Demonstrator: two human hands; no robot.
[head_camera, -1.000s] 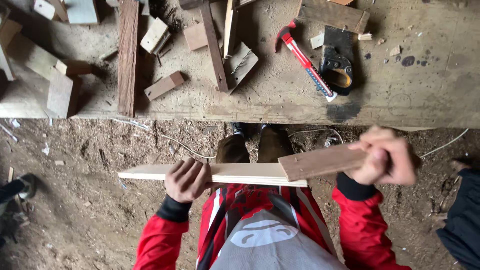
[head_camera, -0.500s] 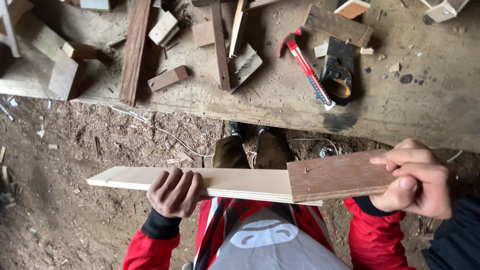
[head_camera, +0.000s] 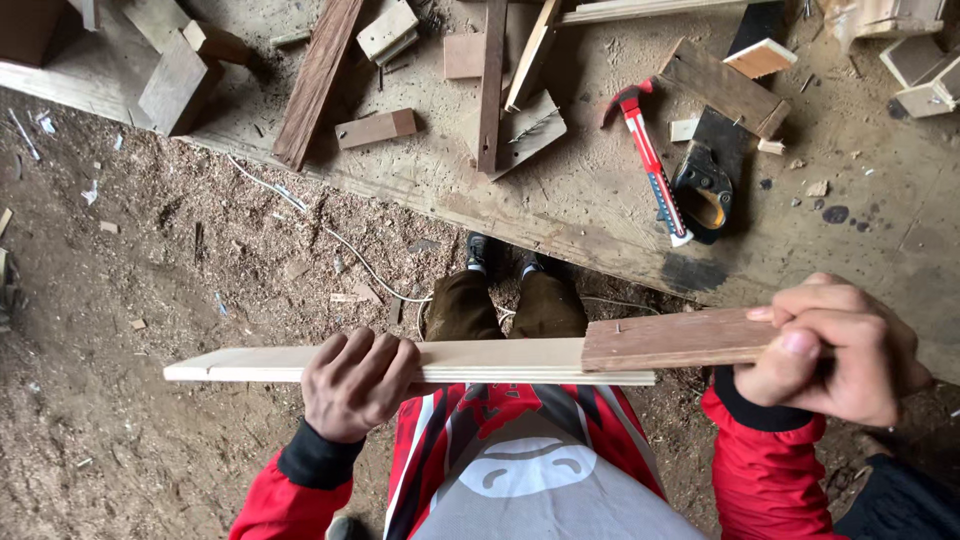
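Observation:
My left hand (head_camera: 355, 380) grips a long pale wooden board (head_camera: 240, 363) held level in front of my body, fingers wrapped over its top near the middle. My right hand (head_camera: 835, 350) pinches the right end of a shorter brown plank (head_camera: 675, 340). The brown plank lies on top of the pale board's right end, overlapping it. A small nail or dark spot shows near the brown plank's left end. Both pieces hang above my legs and shoes, over the sawdust floor.
A worn wooden workbench (head_camera: 600, 200) runs across the top, strewn with offcuts, blocks and strips. A red-handled hammer (head_camera: 648, 160) and a black-and-yellow handsaw (head_camera: 705, 185) lie on it. A thin cable (head_camera: 330, 235) trails over the sawdust floor (head_camera: 150, 280). A dark sleeve shows at the bottom right.
The view has tilted so the bench appears higher and nearer. Both boards came closer to the camera, and the brown plank now lies flatter along the pale board's right end.

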